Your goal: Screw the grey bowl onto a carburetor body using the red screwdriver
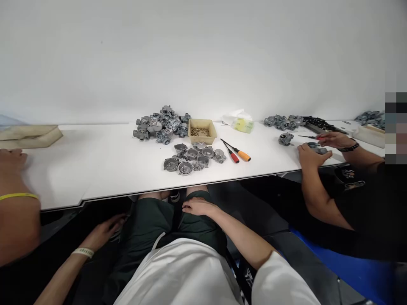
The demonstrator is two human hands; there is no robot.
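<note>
My right hand (199, 206) lies flat on my right thigh, just under the edge of the tabletop (104, 165), its fingers (189, 208) loosely together and pinching nothing. My left hand (106, 228) hangs lower, off to the side of my left leg, fingers (118, 219) slack and a little spread, also empty; a pale band circles that wrist.

Nearest to my fingers, up on the tabletop and straight ahead of my right hand, sits a cluster of grey metal parts (193, 157), well apart from both hands. Behind it stands a small tan box (202, 131) of brass-coloured bits, and to the left of the box a bigger heap of metal parts (161, 124). To the right of the cluster lie two screwdrivers (237, 151), one red-handled and one orange-handled, side by side.

Further right, another person's hands (313, 154) work on a metal piece at the tabletop edge. At far left, a third person's arm (15, 199) rests on the tabletop.
</note>
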